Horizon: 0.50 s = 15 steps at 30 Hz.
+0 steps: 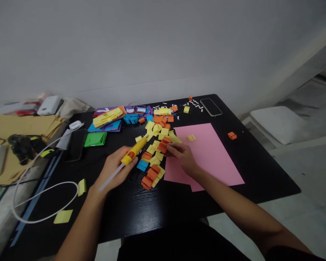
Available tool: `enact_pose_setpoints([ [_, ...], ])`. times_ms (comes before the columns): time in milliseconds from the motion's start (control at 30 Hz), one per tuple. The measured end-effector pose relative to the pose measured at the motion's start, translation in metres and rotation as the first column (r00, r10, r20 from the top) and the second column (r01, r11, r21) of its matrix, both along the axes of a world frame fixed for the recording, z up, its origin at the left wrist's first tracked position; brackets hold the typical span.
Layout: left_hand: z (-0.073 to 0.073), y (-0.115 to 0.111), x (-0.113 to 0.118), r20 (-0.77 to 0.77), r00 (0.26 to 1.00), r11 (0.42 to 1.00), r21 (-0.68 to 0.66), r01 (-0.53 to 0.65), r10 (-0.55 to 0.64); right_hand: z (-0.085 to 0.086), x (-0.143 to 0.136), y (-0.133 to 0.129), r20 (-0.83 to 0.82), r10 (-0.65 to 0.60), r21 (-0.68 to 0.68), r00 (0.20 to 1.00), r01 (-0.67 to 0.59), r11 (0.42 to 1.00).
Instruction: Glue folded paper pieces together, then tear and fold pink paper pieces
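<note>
- Left hand (pixel 118 166), left of frame centre: fingers curled closed around yellow glue gun (pixel 134 150); nozzle angled toward upper right.
- Glue gun: yellow body, red-orange oval marking; pale, translucent glue stick (pixel 111 177) protruding from rear, toward lower left.
- Right hand (pixel 185 157), just right of centre: thumb and forefinger nearly closed, pinching orange folded piece (pixel 163 144); other fingers bent.
- Orange folded piece, frame centre: paper, matte, creased into short raised panels; near nozzle.
- Yellow folded pieces (pixel 155 159): small, creased, loosely clustered around centre; blue folded piece (pixel 142 165) at their left edge.
- Pink sheets (pixel 214 156), right of centre: flat, overlapping, partly beneath right hand.
- Black table (pixel 141 214): glossy reflection, lower centre.
</note>
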<state>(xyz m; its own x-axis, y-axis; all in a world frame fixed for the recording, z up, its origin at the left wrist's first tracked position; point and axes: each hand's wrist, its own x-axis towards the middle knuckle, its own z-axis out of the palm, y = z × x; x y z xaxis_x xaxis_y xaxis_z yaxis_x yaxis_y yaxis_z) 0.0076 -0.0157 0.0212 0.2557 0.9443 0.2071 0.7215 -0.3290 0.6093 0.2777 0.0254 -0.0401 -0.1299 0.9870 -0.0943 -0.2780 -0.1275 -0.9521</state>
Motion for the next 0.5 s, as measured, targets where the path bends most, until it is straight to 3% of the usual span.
enact_pose_setpoints([
  [100, 0.000, -0.006, 0.019, 0.014, 0.989, 0.988, 0.027, 0.149, -0.150, 0.000, 0.000, 0.000, -0.002, -0.014, -0.014, 1.000, 0.013, 1.000],
  [200, -0.005, -0.006, 0.026, 0.007, 0.977, 0.977, 0.008, 0.211, -0.211, 0.001, 0.000, -0.001, 0.004, -0.011, -0.010, 1.000, 0.011, 1.000],
  [500, -0.013, -0.007, 0.024, 0.026, 0.990, 0.990, 0.047, 0.134, -0.135, 0.004, -0.001, -0.002, 0.009, -0.014, -0.016, 1.000, 0.014, 1.000],
])
